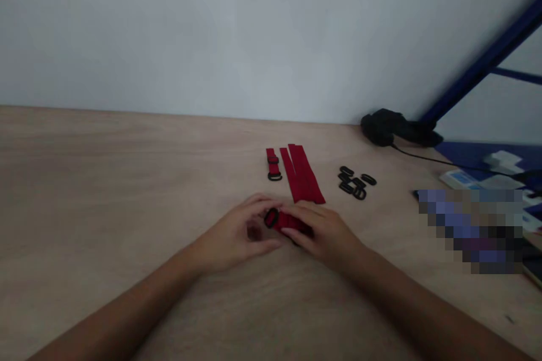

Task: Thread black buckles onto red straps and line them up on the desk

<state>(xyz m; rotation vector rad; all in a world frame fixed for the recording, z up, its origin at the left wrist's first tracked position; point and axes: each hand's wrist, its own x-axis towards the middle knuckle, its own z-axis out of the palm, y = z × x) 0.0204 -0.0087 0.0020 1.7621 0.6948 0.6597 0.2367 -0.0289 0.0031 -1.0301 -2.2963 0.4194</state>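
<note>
Both my hands meet at the middle of the wooden table (105,180). Between them lies a short red strap (288,221) with a black ring (271,218) at its left end. My right hand (324,231) pinches the strap from the right. My left hand (241,234) curls its fingers at the ring end, touching it. Just behind the hands lie several loose red straps (302,175) side by side. Left of them is a short red strap with a black ring on it (273,164). A small pile of black rings (356,183) sits to the right.
A black device with a cable (392,127) rests at the back right by the grey wall. A blue metal frame (483,65) slants up at the right. Papers and boxes (486,177) crowd the right edge.
</note>
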